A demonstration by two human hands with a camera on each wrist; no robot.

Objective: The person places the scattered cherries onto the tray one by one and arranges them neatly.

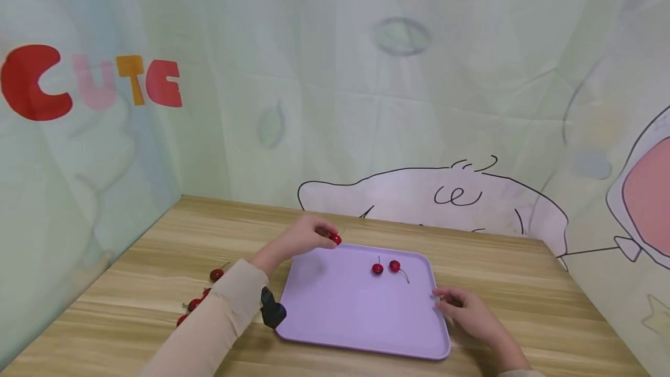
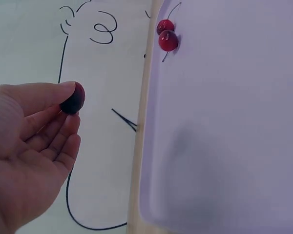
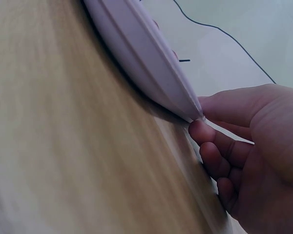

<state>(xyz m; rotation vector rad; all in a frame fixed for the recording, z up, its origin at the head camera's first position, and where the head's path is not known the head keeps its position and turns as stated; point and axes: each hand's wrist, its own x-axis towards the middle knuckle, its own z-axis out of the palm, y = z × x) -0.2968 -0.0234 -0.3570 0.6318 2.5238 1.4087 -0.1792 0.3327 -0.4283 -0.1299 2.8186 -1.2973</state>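
Observation:
My left hand (image 1: 303,234) pinches a dark red cherry (image 2: 73,98) between thumb and fingertips, raised near the far left corner of the lilac tray (image 1: 361,313). Two red cherries with thin stems lie close together on the tray's far part: one cherry (image 1: 377,269) with its stem up, the other cherry (image 1: 395,266) with its stem trailing to the right. At the tray's right edge, my right hand (image 1: 468,313) grips the rim between thumb and index finger. The right wrist view shows the remaining fingers curled below the rim.
Several more cherries (image 1: 217,274) lie on the wooden table (image 1: 173,243) left of the tray, partly hidden behind the left sleeve (image 1: 214,319). A black wrist device (image 1: 272,308) overlaps the tray's left edge. A printed curtain (image 1: 324,103) stands behind the table.

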